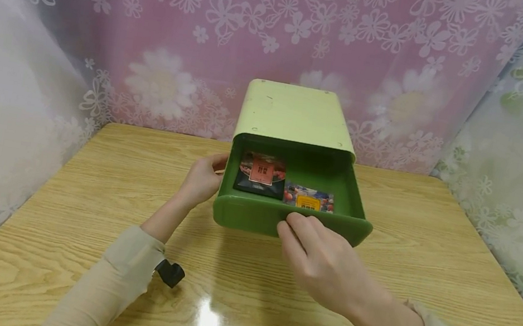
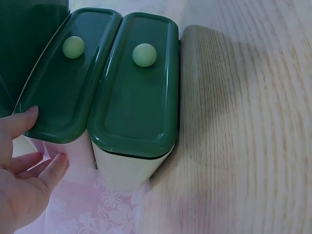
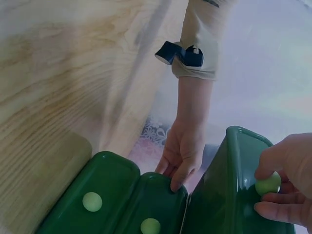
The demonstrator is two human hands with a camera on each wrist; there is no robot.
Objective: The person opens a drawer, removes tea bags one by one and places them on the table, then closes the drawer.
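Observation:
A small cabinet (image 1: 294,114) with a pale yellow-green shell and green drawers stands on the table. Its top drawer (image 1: 240,216) is pulled out toward me. Inside lie a black packet with a red label (image 1: 262,174) and a colourful packet with a yellow label (image 1: 309,199). My right hand (image 1: 323,257) pinches the round pale green knob (image 3: 268,184) of that drawer. At the cabinet's left side, my left hand (image 1: 203,179) holds its edge, thumb on the front of the drawer below (image 2: 63,92) and fingers against the side wall.
The bottom drawer (image 2: 136,97), with its own knob, is closed, like the one above it. Wooden table (image 1: 81,215) extends around the cabinet. A pink flowered curtain (image 1: 169,31) hangs behind, and pale flowered curtains flank both sides.

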